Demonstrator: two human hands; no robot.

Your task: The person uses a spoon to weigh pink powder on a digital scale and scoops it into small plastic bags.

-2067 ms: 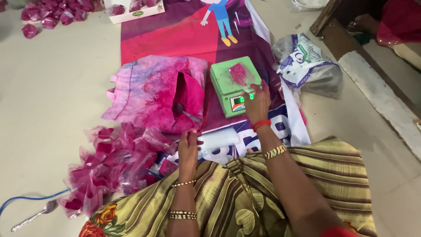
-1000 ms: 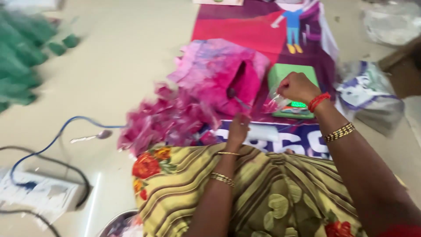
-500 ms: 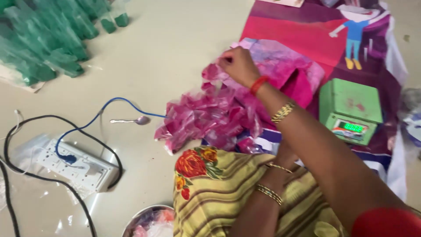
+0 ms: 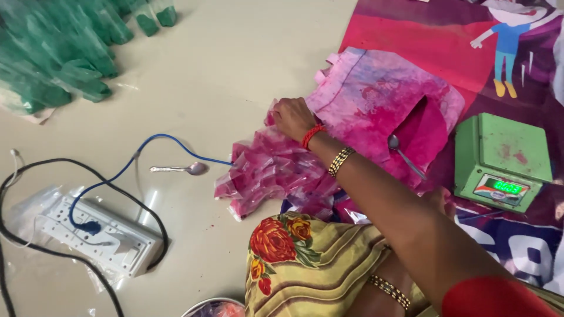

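Observation:
My right hand point(image 4: 292, 117), with a red thread and a gold bangle at the wrist, reaches left across my body. Its curled fingers close on a pink packet at the far edge of a pile of clear packets of pink powder point(image 4: 264, 176). Just right of the hand lies a pink-stained bag of powder point(image 4: 376, 94) with a spoon point(image 4: 405, 155) in its opening. A green weighing scale point(image 4: 499, 155) with a lit display stands further right, its pan bare. My left hand point(image 4: 439, 199) is almost wholly hidden behind my right arm.
On the floor to the left lie a steel spoon point(image 4: 179, 169), a white power strip point(image 4: 100, 235) with a blue cable point(image 4: 170, 145) and black cords. Green powder packets point(image 4: 53, 53) are heaped top left. A printed banner point(image 4: 423, 41) lies under the bag and scale. A steel bowl's rim point(image 4: 214, 305) shows at the bottom.
My right hand left the scale and swung left to the pink packet pile. The view swung left too, bringing the power strip and green packets into sight.

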